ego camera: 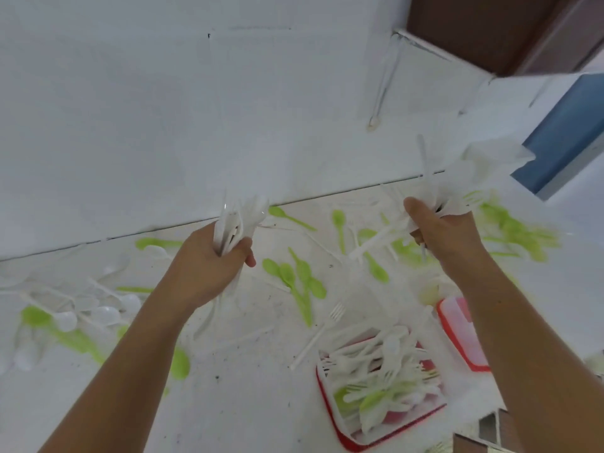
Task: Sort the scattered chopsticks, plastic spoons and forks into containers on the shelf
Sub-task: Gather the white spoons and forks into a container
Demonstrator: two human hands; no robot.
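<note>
White surface (245, 403), scattered cutlery (304, 279).
Left hand (209, 266), right hand (447, 237): each grip holds white utensils (238, 217); best released low over the red container (330, 403).

A white surface (248, 413) carries scattered green spoons (302, 276), white spoons (104, 313) and a red container (362, 447).

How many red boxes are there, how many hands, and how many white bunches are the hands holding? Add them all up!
Red boxes: 2 (full red box, right red box)
Hands: 2 (left hand, right hand)
White bunches held: 2 (left bunch, right bunch)
Total: 6
</note>
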